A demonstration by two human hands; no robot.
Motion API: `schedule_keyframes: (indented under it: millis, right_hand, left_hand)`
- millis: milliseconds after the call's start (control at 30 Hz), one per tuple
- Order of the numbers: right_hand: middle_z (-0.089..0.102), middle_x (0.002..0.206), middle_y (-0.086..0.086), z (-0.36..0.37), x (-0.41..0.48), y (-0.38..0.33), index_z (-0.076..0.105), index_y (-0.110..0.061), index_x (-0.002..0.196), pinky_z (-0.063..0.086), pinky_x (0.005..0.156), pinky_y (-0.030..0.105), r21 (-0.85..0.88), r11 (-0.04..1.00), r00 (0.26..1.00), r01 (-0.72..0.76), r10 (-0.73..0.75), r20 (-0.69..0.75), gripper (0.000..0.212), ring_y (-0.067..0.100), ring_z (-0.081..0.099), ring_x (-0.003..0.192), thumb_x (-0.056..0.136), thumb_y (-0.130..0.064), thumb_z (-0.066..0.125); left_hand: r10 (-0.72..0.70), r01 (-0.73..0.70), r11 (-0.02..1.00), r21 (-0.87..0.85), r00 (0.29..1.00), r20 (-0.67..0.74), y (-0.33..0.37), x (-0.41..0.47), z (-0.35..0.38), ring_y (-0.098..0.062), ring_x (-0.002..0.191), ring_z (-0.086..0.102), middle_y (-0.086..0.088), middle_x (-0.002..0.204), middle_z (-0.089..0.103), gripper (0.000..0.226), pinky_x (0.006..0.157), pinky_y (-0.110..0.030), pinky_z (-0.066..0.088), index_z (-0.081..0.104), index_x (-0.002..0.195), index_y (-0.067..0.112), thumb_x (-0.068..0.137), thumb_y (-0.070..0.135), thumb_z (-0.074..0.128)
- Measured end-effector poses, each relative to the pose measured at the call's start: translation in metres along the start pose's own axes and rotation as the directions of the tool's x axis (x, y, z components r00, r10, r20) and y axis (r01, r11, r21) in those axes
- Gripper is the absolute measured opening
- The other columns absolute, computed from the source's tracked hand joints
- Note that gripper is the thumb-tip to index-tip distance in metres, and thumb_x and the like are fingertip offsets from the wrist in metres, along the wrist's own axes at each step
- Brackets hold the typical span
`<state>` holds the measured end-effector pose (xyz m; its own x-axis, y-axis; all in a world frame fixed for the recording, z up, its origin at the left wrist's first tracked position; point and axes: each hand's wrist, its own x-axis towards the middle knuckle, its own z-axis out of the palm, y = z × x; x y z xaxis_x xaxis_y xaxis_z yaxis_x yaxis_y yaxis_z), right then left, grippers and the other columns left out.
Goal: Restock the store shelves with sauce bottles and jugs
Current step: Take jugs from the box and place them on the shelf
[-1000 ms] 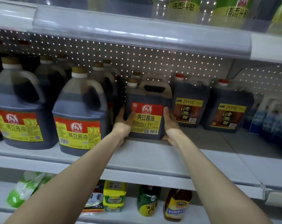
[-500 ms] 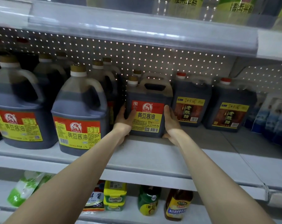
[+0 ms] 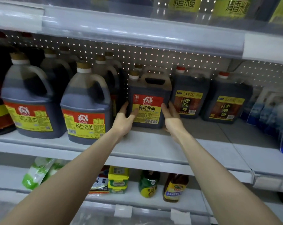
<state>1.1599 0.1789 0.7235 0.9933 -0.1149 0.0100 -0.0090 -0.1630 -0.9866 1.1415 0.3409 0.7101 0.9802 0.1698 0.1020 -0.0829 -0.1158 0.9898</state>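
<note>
A square dark soy sauce jug [image 3: 148, 95] with a red and yellow label and a tan handle stands on the middle shelf [image 3: 147, 143]. It sits between round soy sauce jugs and vinegar jugs. My left hand [image 3: 125, 118] touches its front left corner, fingers along the left side and thumb on the label. My right hand [image 3: 170, 116] presses its right side with straight fingers. Another jug of the same kind stands behind it, mostly hidden.
Large round soy sauce jugs [image 3: 87, 108] fill the shelf to the left. Two red-capped vinegar jugs [image 3: 188, 98] stand close on the right, and blue packs [image 3: 270, 114] lie beyond them. The upper shelf edge [image 3: 137, 34] overhangs. Small bottles and packets [image 3: 148, 184] sit on the lower shelf.
Both hands stay on the sides of the square jug, which stays in its place on the shelf. Only the view has shifted a little.
</note>
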Motion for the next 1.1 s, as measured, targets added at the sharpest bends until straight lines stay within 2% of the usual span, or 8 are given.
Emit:
schedule_keyframes:
  millis: [167,333,467,600,767,900,1000,1100]
  right_hand:
    - [0.046,0.145,-0.004,-0.001,-0.036,-0.006,0.032,-0.028,0.148,0.036,0.111,0.044,-0.029,0.997,0.997,0.071,-0.071,0.006,0.058,0.018,0.043,0.131,0.096,-0.045,0.050]
    - [0.056,0.119,-0.008,0.010,-0.082,-0.016,0.043,-0.020,0.141,0.040,0.108,0.038,-0.028,0.995,0.995,0.097,-0.097,0.011,0.049,0.014,0.051,0.122,0.097,-0.038,0.053]
    - [0.057,0.129,-0.001,0.038,-0.128,-0.021,0.050,-0.020,0.135,0.042,0.104,0.035,-0.026,0.996,0.996,0.088,-0.088,0.015,0.045,0.015,0.054,0.119,0.094,-0.038,0.056]
    - [0.062,0.119,0.001,0.096,-0.188,-0.019,0.057,-0.018,0.125,0.047,0.089,0.026,-0.017,0.996,0.996,0.084,-0.084,0.022,0.035,0.011,0.062,0.101,0.094,-0.035,0.058]
    - [0.067,0.110,-0.001,0.189,-0.258,0.000,0.059,-0.023,0.112,0.049,0.086,0.027,0.009,1.000,0.999,0.029,-0.029,0.041,0.022,0.011,0.064,0.094,0.094,-0.035,0.059]
    - [0.068,0.104,0.000,0.262,-0.295,0.035,0.061,-0.021,0.110,0.049,0.077,0.022,0.038,0.998,0.997,-0.055,0.053,0.063,0.021,0.013,0.065,0.089,0.093,-0.034,0.060]
    - [0.067,0.099,0.000,0.308,-0.315,0.066,0.061,-0.020,0.107,0.048,0.074,0.018,0.026,0.989,0.983,-0.148,0.145,0.109,0.017,0.012,0.063,0.088,0.094,-0.031,0.059]
    - [0.067,0.094,-0.004,0.350,-0.326,0.108,0.063,-0.018,0.104,0.050,0.083,0.022,0.011,0.978,0.968,-0.206,0.202,0.149,0.014,0.011,0.064,0.087,0.093,-0.025,0.062]
  left_hand:
    - [0.016,-0.017,1.000,0.003,0.998,0.065,0.013,-0.037,-0.013,-0.013,0.129,0.043,-0.004,0.141,0.047,0.061,0.100,-0.023,0.036,0.026,0.150,0.016,0.097,0.029,0.054]
    - [0.008,-0.011,0.999,0.030,0.996,0.089,0.020,-0.078,-0.045,-0.014,0.122,0.050,-0.007,0.136,0.053,0.062,0.097,-0.027,0.040,0.030,0.148,0.019,0.094,0.037,0.055]
    - [0.031,-0.037,0.998,0.048,0.993,0.112,0.019,-0.116,-0.092,-0.012,0.108,0.053,-0.001,0.123,0.056,0.060,0.093,-0.029,0.043,0.033,0.146,0.019,0.094,0.036,0.056]
    - [0.009,-0.017,0.998,0.055,0.990,0.138,0.000,-0.155,-0.163,-0.004,0.093,0.055,0.002,0.116,0.059,0.059,0.083,-0.028,0.045,0.036,0.145,0.019,0.093,0.037,0.057]
    - [-0.036,0.023,0.995,0.101,0.990,0.137,-0.039,-0.199,-0.263,-0.002,0.090,0.057,0.012,0.096,0.058,0.048,0.065,-0.005,0.043,0.043,0.137,0.017,0.094,0.032,0.058]
    - [-0.137,0.124,0.984,0.125,0.985,0.104,-0.091,-0.220,-0.337,-0.004,0.086,0.057,0.000,0.106,0.061,0.050,0.072,-0.021,0.045,0.045,0.137,0.017,0.092,0.034,0.060]
    - [-0.249,0.237,0.963,0.129,0.964,0.091,-0.135,-0.236,-0.381,-0.004,0.089,0.059,0.001,0.105,0.061,0.048,0.073,-0.021,0.048,0.046,0.135,0.018,0.092,0.034,0.059]
    - [-0.321,0.311,0.938,0.153,0.946,0.044,-0.186,-0.247,-0.415,-0.009,0.087,0.058,-0.001,0.102,0.061,0.045,0.078,-0.026,0.047,0.048,0.134,0.013,0.093,0.029,0.060]
